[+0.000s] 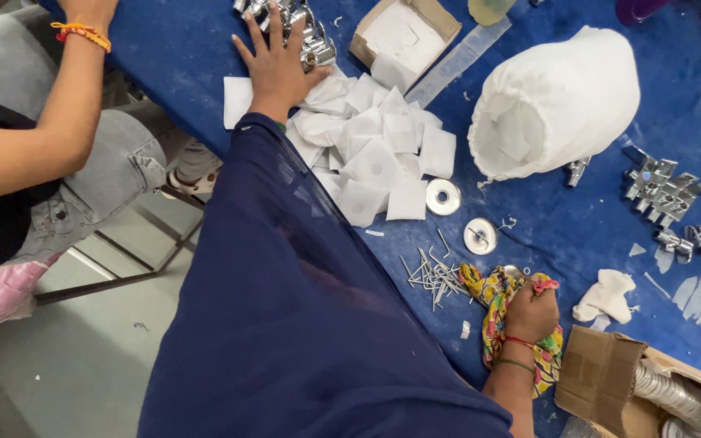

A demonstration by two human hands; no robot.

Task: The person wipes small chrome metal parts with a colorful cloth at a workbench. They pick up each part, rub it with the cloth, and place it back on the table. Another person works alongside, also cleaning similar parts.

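Note:
My left hand (276, 66) reaches to the far side of the blue table (172, 49), fingers spread flat over a cluster of chrome fittings (311, 40), right beside a heap of white paper squares (375, 150). Whether it grips a fitting is hidden under the palm. My right hand (533, 312) is closed on a bunched yellow patterned cloth (492, 296) near the table's edge. A small metal part seems wrapped in the cloth, mostly hidden. A scatter of thin nails (433, 276) lies just left of that hand. Two round chrome discs (443, 197) (479, 236) lie between the paper and the cloth.
A white cloth bag (557, 101) lies at the upper right, with more chrome fittings (667, 195) beyond it. One open cardboard box (403, 32) holds paper; another (610, 377) holds stacked discs. Another person's arm (50, 122) with an orange bracelet is at the left.

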